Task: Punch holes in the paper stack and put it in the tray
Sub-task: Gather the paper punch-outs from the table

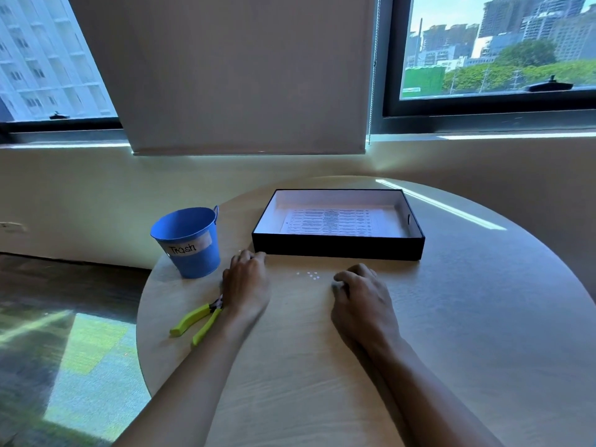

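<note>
Paper stack (332, 222) lies flat on the floor of the black tray (337, 250), white sheets printed with rows of dark text, top sheet facing up. We cannot make out any punched holes at this size. We see pale inner walls around the stack, with bare floor at its left and right. The tray sits toward the far side of the round wooden table (451, 317). To its left, near the table's edge, stands a blue bucket (193, 253) labelled "Trash"; we cannot see to its bottom. A green-handled hole punch (200, 319) lies by the left edge, partly under our left wrist. Small white paper dots (311, 275) are scattered just in front of the tray. Our left hand (246, 282) rests palm down by the tray's near left corner, our right hand (362, 298) beside the dots; both have loosely curled fingers and grasp nothing. Bare tabletop spreads to the right and toward us.
</note>
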